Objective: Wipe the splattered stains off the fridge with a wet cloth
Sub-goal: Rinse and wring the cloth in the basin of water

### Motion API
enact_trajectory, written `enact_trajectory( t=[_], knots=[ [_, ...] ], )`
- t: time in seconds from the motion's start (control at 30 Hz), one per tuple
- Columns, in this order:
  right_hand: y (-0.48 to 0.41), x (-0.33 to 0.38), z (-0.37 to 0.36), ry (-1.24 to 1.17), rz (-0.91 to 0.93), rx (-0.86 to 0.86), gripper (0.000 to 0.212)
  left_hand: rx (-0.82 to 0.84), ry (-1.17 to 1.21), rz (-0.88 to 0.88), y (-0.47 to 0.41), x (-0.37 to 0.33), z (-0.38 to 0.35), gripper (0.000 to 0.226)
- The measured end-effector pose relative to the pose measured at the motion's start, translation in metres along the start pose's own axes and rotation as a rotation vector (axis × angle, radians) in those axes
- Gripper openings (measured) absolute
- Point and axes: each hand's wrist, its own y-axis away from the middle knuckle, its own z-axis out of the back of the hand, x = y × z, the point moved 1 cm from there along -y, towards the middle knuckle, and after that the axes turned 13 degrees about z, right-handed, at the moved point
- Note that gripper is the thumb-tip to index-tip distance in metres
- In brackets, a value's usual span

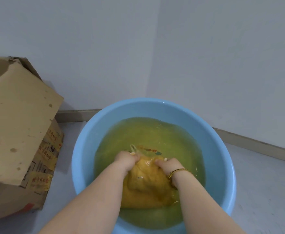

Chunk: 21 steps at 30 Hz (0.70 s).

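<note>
Pale grey wall (138, 48): two faces meet in a corner behind everything; the fridge is nowhere in view.
Grey floor (265, 191): bare and smooth, edged by a low skirting along the wall.
Brown cardboard box (20, 115): stands at the left, flaps open, spotted with stains and patched with yellow tape, just beside the basin.
Blue basin (81, 149): round plastic, set on the floor near the corner.
Yellow-green water (138, 132): tinted and rippling, and it fills much of the basin.
Yellow cloth (146, 184): lies in the near half of the basin, bunched into a hump between the wrists. It is mostly under water, and a printed edge fans out beyond the fingers.
How the cloth will handle: soft and limp, probably heavy and dripping once lifted, slippery in folds. Best gathered in two fistfuls at the bunched top, then wrung over the basin before it goes to the fridge.
Grip, left hand (127, 159): fingers curled tight into the top of the cloth.
Grip, right hand (169, 163): likewise clenched on a fold, close beside the other hand.
Gold bracelet (177, 172): circles the right wrist at the waterline.
</note>
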Motion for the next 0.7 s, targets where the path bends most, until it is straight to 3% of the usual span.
enact_trajectory(
  t=[0.1, 0.2, 0.27, 0.37, 0.47, 0.53, 0.57, 0.63, 0.7],
  knots=[
    [0.009, 0.005, 0.012, -0.312, 0.021, -0.077, 0.041, 0.161, 0.383, 0.027, 0.011, -0.007, 0.003, 0.045],
    [0.024, 0.018, 0.013, -0.465, 0.227, -0.154, 0.008, 0.218, 0.543, -0.025, 0.027, -0.016, 0.001, 0.048],
    [0.036, 0.03, 0.008, -0.346, 0.471, -0.174, 0.008, 0.299, 0.568, -0.112, 0.042, -0.026, -0.003, 0.046],
    [0.053, 0.036, -0.003, 0.0, 0.807, -0.112, 0.039, 0.335, 0.694, -0.214, 0.061, -0.037, -0.003, 0.03],
    [0.058, 0.023, -0.01, 0.307, 1.025, -0.382, 0.058, 0.317, 0.883, -0.219, 0.066, -0.04, 0.003, 0.017],
    [0.057, 0.014, -0.006, 0.379, 0.936, -0.525, 0.075, 0.341, 0.918, -0.223, 0.067, -0.041, 0.004, 0.021],
    [0.056, 0.01, -0.005, 0.379, 0.819, -0.46, 0.09, 0.356, 0.936, -0.209, 0.068, -0.042, 0.004, 0.026],
    [0.05, 0.005, -0.002, 0.158, 0.633, -0.255, 0.11, 0.414, 0.984, -0.162, 0.071, -0.042, 0.005, 0.034],
    [0.041, 0.006, 0.0, -0.046, 0.629, -0.206, 0.111, 0.513, 1.027, -0.122, 0.073, -0.042, 0.006, 0.041]
  ],
)
